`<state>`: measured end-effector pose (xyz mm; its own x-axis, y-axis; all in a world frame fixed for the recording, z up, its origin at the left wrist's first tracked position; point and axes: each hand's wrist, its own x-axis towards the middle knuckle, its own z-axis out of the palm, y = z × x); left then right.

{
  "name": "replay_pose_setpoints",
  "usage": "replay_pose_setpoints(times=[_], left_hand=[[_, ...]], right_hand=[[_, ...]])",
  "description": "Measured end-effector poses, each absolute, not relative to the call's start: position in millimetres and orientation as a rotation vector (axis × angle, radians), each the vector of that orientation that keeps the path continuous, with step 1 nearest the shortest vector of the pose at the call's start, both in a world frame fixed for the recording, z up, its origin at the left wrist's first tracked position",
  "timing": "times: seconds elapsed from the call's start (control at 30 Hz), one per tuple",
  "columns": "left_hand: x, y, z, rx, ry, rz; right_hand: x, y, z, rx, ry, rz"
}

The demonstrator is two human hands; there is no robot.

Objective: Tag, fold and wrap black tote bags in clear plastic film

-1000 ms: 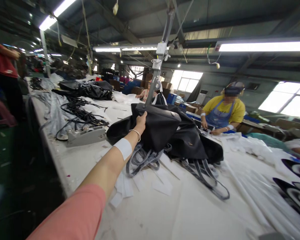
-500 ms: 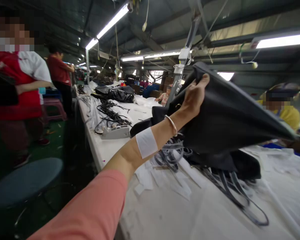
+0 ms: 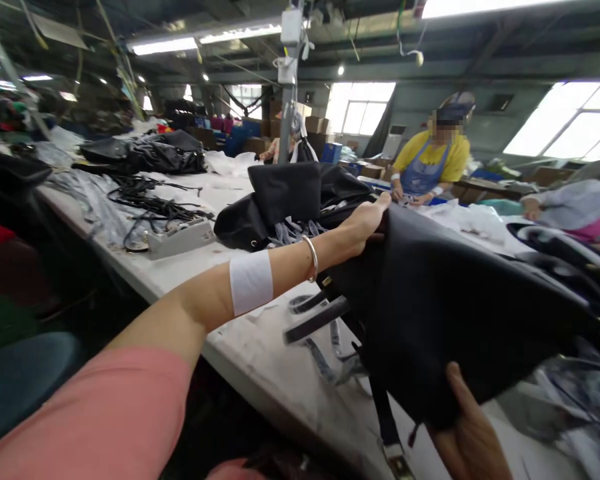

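A large black leather-like bag [image 3: 445, 300] hangs tilted over the table, with straps and a metal buckle dangling below it. At its upper left edge my left hand [image 3: 366, 223] is closed on it, the fingers partly hidden behind the material. My right hand [image 3: 473, 430] grips the bag's lower edge, thumb on the near face and the other fingers underneath. Left of the bag, loose grey-black straps [image 3: 325, 320] lie on or hang over the white table [image 3: 260, 360]. Behind my left wrist, more black bags [image 3: 285, 190] are piled up.
A grey tape dispenser-like object [image 3: 180, 239] stands near the table's left edge, beside a heap of black cords [image 3: 145, 197]. A person in a yellow shirt [image 3: 430, 160] works across the table. At far right is another person's sleeve [image 3: 575, 200]. A blue stool [image 3: 25, 380] is at lower left.
The view has swung right. My left hand has lowered the bag, and my right hand has come into view holding its lower edge. The straps under it have shifted.
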<state>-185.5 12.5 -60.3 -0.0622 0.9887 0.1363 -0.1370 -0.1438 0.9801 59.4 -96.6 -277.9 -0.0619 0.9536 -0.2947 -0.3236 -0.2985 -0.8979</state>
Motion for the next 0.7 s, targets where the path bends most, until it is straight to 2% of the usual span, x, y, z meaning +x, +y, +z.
replay_pose_setpoints(times=[0.07, 0.2, 0.4, 0.57, 0.7], left_hand=[[-196, 17, -96, 1.429, 1.217, 1.155], [-229, 8, -163, 1.568, 1.383, 1.023], [-256, -26, -240, 1.507, 1.633, 1.123], [-253, -26, -279, 1.345, 1.613, 1.017], [-247, -4, -285, 1.264, 1.507, 1.06]], right_hand=[[58, -94, -282, -1.18, -0.623, 1.55], [68, -89, -287, -1.182, -0.382, 1.678], [73, -88, -286, -1.24, -0.441, 1.676], [68, -85, -282, -1.291, -0.504, 1.653], [67, -86, -286, -1.332, -0.569, 1.594]])
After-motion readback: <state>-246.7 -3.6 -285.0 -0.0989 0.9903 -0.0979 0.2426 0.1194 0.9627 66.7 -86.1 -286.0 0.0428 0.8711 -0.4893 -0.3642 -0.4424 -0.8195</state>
